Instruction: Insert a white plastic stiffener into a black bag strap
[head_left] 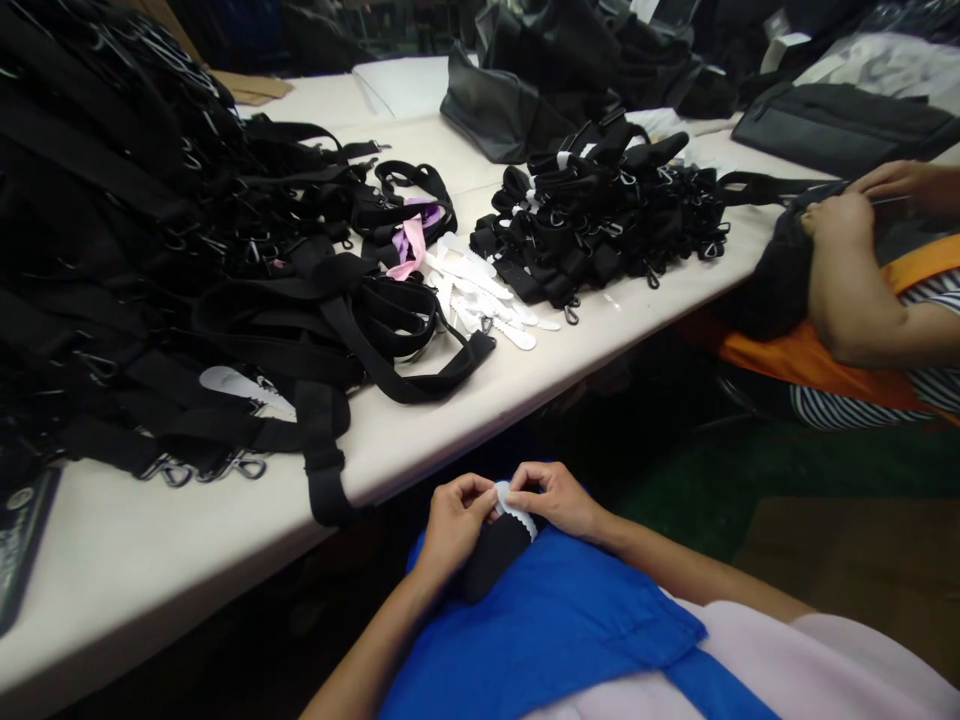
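Observation:
Over my lap, my left hand (456, 518) and my right hand (561, 502) are close together. Both pinch a white strip with a scalloped edge (523, 519), thumbs against forefingers. The strip lies across a bundle of black webbing strap (491, 558), which rests on the blue apron (555, 610). Fingers hide part of the strip, so I cannot tell whether its ends are joined. Similar loose white strips (480, 290) lie in a pile on the table in front of me.
On the cream table (420, 440), black straps with metal hooks (97, 250) are heaped at left. Bundled straps (600, 220) form another pile beyond the white strips. Black bags (525, 90) stand behind. A co-worker's hands (862, 205) handle black material at right.

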